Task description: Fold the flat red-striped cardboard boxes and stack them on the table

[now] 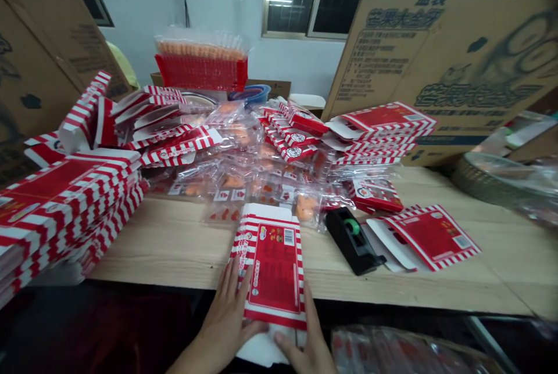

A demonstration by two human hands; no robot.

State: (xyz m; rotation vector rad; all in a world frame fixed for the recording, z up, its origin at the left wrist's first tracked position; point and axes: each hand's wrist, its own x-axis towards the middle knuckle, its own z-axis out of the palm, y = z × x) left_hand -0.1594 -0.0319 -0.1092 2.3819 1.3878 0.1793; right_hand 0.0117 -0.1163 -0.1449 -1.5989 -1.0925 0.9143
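A flat red-and-white striped carton (274, 269) lies at the table's near edge, its lower end hanging past the edge. My left hand (229, 319) lies against the carton's left side, fingers stretched flat along it. My right hand (307, 339) grips its lower right corner, the thumb curled under the white bottom flap. Just beyond the carton lies a heap of clear plastic packets with orange contents (244, 179).
A tall stack of flat striped cartons (65, 211) fills the left. More cartons (379, 130) pile up at the back. A black tape dispenser (353, 240) and another flat carton (429, 237) lie to the right. Large cardboard boxes (449, 43) stand behind.
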